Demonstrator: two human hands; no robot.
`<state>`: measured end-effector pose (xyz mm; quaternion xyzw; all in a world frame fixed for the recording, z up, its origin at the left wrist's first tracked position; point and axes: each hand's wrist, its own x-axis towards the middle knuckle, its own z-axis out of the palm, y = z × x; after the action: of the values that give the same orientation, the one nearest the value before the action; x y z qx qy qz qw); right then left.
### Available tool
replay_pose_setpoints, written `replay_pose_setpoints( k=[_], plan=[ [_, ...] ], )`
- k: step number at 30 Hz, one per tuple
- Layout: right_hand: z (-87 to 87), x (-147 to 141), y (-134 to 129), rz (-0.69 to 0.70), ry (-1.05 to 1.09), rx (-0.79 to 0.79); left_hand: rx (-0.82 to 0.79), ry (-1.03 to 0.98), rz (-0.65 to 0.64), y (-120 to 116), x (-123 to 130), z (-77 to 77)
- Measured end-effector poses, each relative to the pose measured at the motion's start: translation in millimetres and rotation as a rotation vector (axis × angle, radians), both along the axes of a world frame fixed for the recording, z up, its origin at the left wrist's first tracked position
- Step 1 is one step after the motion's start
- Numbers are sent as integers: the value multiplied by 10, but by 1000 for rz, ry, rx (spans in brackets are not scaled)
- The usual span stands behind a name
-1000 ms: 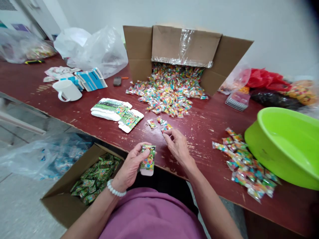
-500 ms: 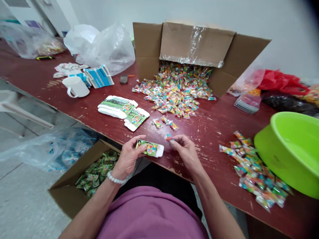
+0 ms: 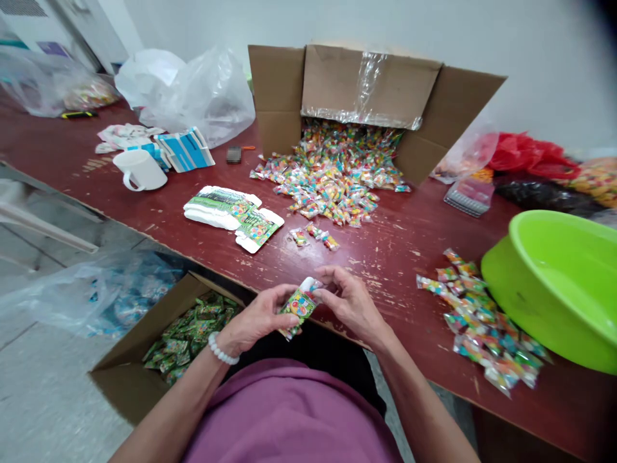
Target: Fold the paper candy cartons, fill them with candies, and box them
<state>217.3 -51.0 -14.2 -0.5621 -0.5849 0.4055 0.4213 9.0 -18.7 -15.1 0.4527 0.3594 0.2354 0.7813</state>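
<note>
My left hand (image 3: 267, 316), with a white bead bracelet at the wrist, grips a small green printed candy box (image 3: 299, 307), tilted up toward the right. At the box's upper end, where a white flap stands out, my right hand (image 3: 348, 299) pinches a small candy packet (image 3: 315, 289), mostly covered by the fingers. Whether the packet is partly inside the box I cannot tell. Beyond the hands lie a few loose candy packets (image 3: 322, 236). Flattened green cartons (image 3: 224, 207) are stacked to their left on the red table (image 3: 202, 247).
A cardboard box (image 3: 279, 90) on its side spills many candy packets (image 3: 332, 186). On the right are a lime-green basin (image 3: 511, 289) and another packet pile (image 3: 482, 315). A white mug (image 3: 144, 170) stands left. Below the table edge, an open carton (image 3: 120, 360) holds green packs.
My left hand has tipped the small box upward and moved it slightly right. My right hand has brought the candy packet down to the box's upper end.
</note>
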Motion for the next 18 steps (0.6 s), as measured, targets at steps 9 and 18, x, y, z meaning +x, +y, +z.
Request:
replay_pose_setpoints(
  k=[9,18],
  plan=[
    [29,-87,-2,26,60,101,-25,-113,-42,-65,186,-39],
    [-69,-207,-61,18,703,-319,-239,-96,165,-70,232,-29]
  ],
)
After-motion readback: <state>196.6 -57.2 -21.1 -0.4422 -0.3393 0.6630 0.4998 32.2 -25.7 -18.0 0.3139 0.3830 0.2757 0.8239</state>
